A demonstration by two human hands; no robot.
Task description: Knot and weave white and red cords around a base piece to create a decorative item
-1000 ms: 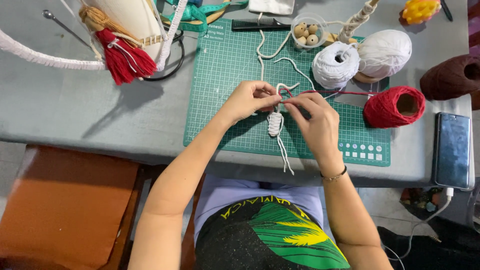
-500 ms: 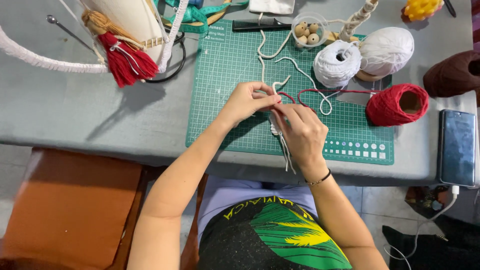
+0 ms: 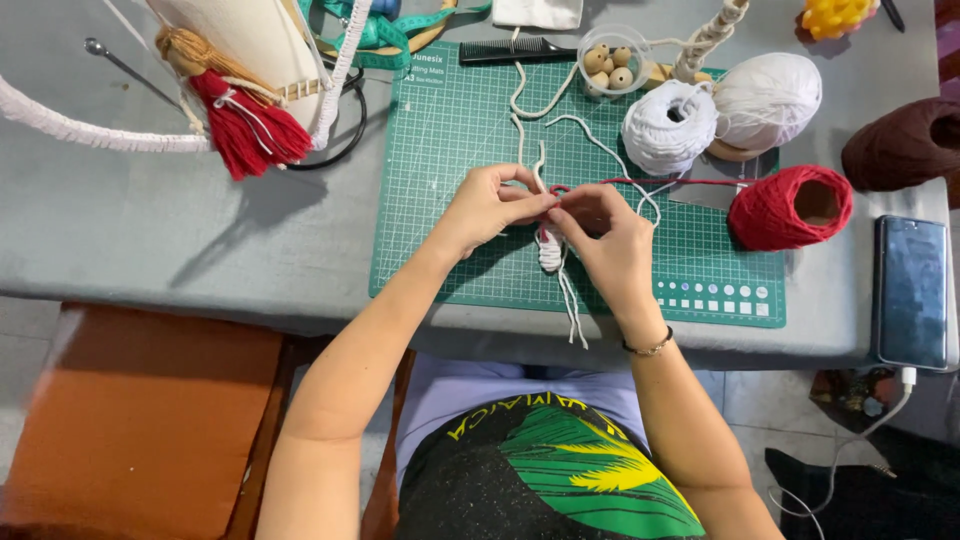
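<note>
A small white knotted cord bundle (image 3: 551,250) is pinched with a thin red yarn strand (image 3: 640,182) between the left hand (image 3: 487,207) and right hand (image 3: 605,235), near the front edge of the green cutting mat (image 3: 450,150). The wrap is best kept taut, with turns laid close together.

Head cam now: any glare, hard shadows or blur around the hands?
Head view: soft even light, no glare on the green gridded cutting mat; a diffuse shadow falls left of the left hand; the right hand and the white knotted cord piece look sharp, edges only slightly soft.
</note>
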